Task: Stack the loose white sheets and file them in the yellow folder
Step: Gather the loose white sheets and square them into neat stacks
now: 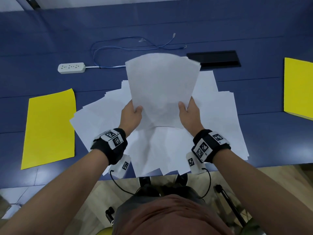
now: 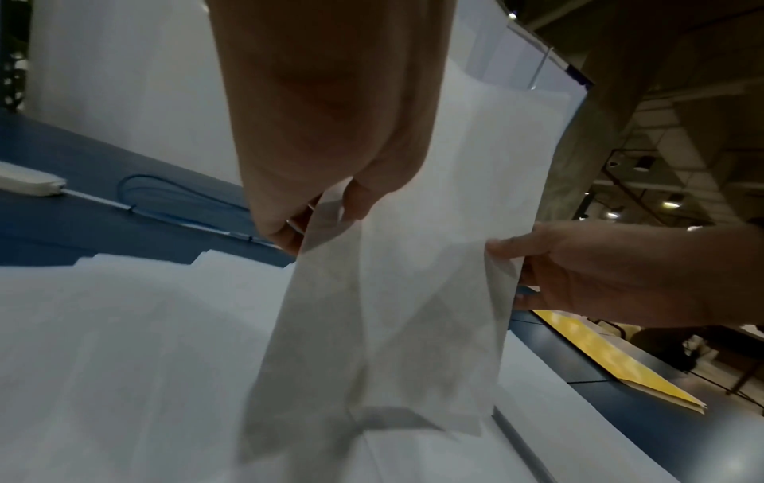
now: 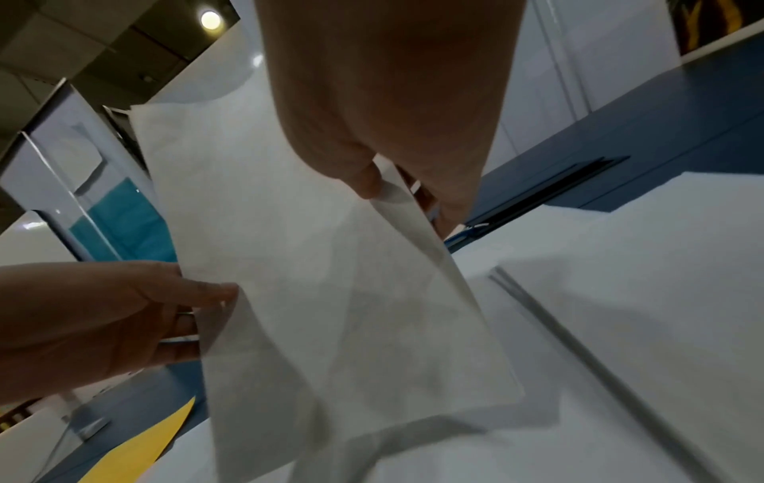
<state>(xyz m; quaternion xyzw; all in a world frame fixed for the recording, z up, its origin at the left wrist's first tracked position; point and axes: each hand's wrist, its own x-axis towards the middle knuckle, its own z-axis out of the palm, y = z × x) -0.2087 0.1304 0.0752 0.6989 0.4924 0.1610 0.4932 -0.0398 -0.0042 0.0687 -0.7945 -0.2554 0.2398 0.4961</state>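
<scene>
I hold a small bundle of white sheets (image 1: pixel 162 89) upright, its lower edge just above the spread of loose white sheets (image 1: pixel 220 119) on the blue table. My left hand (image 1: pixel 135 111) pinches the bundle's left edge, thumb in front and fingers behind. My right hand (image 1: pixel 184 109) pinches its right edge the same way. The left wrist view shows the left hand (image 2: pixel 330 209) gripping the bundle (image 2: pixel 413 294). The right wrist view shows the right hand (image 3: pixel 384 183) on the bundle (image 3: pixel 330 294). One yellow folder (image 1: pixel 49 129) lies flat at the left, and another yellow folder (image 1: pixel 298 89) at the right.
A white power strip (image 1: pixel 71 68) and a looped blue cable (image 1: pixel 127 46) lie behind the sheets. A black cable hatch (image 1: pixel 214 59) sits at the back right. Some loose sheets overhang the table's front edge (image 1: pixel 50 182). Bare blue table separates the sheets from each folder.
</scene>
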